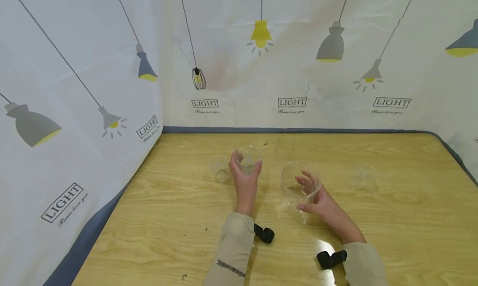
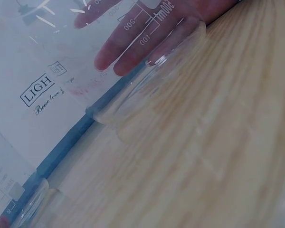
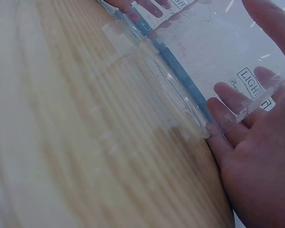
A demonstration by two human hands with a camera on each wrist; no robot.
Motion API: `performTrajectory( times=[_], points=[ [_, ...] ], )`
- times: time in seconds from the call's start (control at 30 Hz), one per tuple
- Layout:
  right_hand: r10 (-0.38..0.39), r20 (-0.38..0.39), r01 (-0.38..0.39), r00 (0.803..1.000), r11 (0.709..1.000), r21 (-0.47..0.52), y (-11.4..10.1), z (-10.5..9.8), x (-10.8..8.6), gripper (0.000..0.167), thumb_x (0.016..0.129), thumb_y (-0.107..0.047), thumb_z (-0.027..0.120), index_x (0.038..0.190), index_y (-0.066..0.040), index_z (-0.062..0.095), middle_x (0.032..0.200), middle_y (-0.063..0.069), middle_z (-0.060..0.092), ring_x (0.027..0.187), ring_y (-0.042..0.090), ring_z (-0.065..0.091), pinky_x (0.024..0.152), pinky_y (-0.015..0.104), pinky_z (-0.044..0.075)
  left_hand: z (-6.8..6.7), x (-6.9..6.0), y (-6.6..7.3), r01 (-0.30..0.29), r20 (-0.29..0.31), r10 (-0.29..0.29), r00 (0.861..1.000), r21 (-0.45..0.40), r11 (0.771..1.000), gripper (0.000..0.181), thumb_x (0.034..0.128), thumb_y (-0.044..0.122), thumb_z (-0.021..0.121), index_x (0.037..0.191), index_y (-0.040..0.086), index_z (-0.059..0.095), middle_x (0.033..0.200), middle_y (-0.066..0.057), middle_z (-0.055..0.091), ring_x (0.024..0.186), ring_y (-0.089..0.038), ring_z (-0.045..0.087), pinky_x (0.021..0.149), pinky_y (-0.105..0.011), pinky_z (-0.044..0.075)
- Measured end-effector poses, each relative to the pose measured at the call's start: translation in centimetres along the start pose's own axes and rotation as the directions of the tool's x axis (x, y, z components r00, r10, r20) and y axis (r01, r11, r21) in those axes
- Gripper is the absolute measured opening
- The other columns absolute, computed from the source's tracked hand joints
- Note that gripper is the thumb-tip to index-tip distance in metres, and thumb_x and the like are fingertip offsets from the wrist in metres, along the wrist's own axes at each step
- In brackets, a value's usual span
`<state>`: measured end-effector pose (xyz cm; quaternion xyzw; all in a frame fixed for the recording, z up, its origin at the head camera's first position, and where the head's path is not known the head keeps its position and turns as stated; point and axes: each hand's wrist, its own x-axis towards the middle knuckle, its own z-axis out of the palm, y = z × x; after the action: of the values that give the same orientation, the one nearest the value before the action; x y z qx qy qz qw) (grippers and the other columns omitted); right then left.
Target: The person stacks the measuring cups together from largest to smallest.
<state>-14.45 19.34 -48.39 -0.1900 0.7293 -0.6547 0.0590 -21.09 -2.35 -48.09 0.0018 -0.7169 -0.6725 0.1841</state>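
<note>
In the head view, the left hand [image 1: 244, 178] is round a small clear beaker [image 1: 249, 155], fingers on its left side and thumb on its right. To the right, the right hand [image 1: 317, 196] has its thumb at the near side of a larger clear beaker [image 1: 293, 194], with its fingers seen through the glass. The large beaker [image 2: 133, 47] carries white volume marks in the left wrist view, the right hand's fingers [image 2: 133, 40] behind it. The right wrist view has the right hand [image 3: 261, 152] against the large beaker's side [image 3: 180, 95], its base at the table.
A small clear glass vessel [image 1: 219, 169] stands just left of the left hand. Another clear glass vessel [image 1: 362, 176] is on the wooden table [image 1: 149, 236] to the right, beyond the right hand. A printed curtain [image 1: 239, 86] lines the table's back and sides.
</note>
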Motion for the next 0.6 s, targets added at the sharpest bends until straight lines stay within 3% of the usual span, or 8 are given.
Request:
performTrajectory(
  times=[0.2, 0.3, 0.43, 0.6],
  points=[
    [0.007, 0.003, -0.007, 1.0, 1.0, 0.024, -0.01, -0.14, -0.04, 0.086, 0.078, 0.003, 0.065, 0.142, -0.015, 0.011, 0.141, 0.017, 0.025, 0.129, 0.034, 0.02, 0.101, 0.052, 0.012, 0.11, 0.1, 0.02, 0.008, 0.002, -0.008, 1.0, -0.02, 1.0, 0.079, 0.0771, 0.048, 0.063, 0.139, 0.027, 0.02, 0.133, 0.0, 0.03, 0.124, -0.021, 0.03, 0.097, -0.046, 0.029],
    [0.002, 0.002, -0.002, 1.0, 1.0, 0.029, 0.14, -0.09, -0.16, 0.086, 0.077, 0.004, 0.064, 0.142, -0.013, 0.011, 0.141, 0.018, 0.024, 0.129, 0.035, 0.02, 0.104, 0.036, 0.018, -0.01, -0.12, 0.31, 0.018, 0.016, -0.017, 1.0, -0.033, 0.999, 0.076, 0.0793, 0.044, 0.063, 0.139, 0.027, 0.019, 0.134, -0.002, 0.029, 0.125, -0.022, 0.029, 0.097, -0.047, 0.028],
    [-0.023, -0.003, 0.023, 1.0, 0.999, 0.033, 0.44, 0.04, -0.1, 0.086, 0.076, 0.004, 0.065, 0.142, -0.012, 0.012, 0.14, 0.02, 0.025, 0.129, 0.035, 0.019, 0.097, 0.013, 0.024, -0.29, -0.41, 0.75, 0.025, 0.033, -0.023, 0.999, -0.043, 0.999, 0.076, 0.082, 0.038, 0.062, 0.14, 0.022, 0.016, 0.137, -0.005, 0.028, 0.126, -0.022, 0.027, 0.097, -0.051, 0.027],
    [-0.071, 0.002, 0.071, 0.997, 0.997, 0.032, 0.32, -0.09, 0.45, 0.087, 0.074, 0.007, 0.066, 0.141, -0.007, 0.011, 0.138, 0.026, 0.025, 0.128, 0.038, 0.019, 0.096, 0.012, 0.024, -0.17, 0.06, -0.04, -0.001, 0.023, 0.002, 1.0, -0.045, 0.999, 0.079, 0.08, 0.046, 0.061, 0.141, 0.025, 0.015, 0.137, -0.002, 0.029, 0.127, -0.023, 0.027, 0.096, -0.051, 0.029]
  ],
)
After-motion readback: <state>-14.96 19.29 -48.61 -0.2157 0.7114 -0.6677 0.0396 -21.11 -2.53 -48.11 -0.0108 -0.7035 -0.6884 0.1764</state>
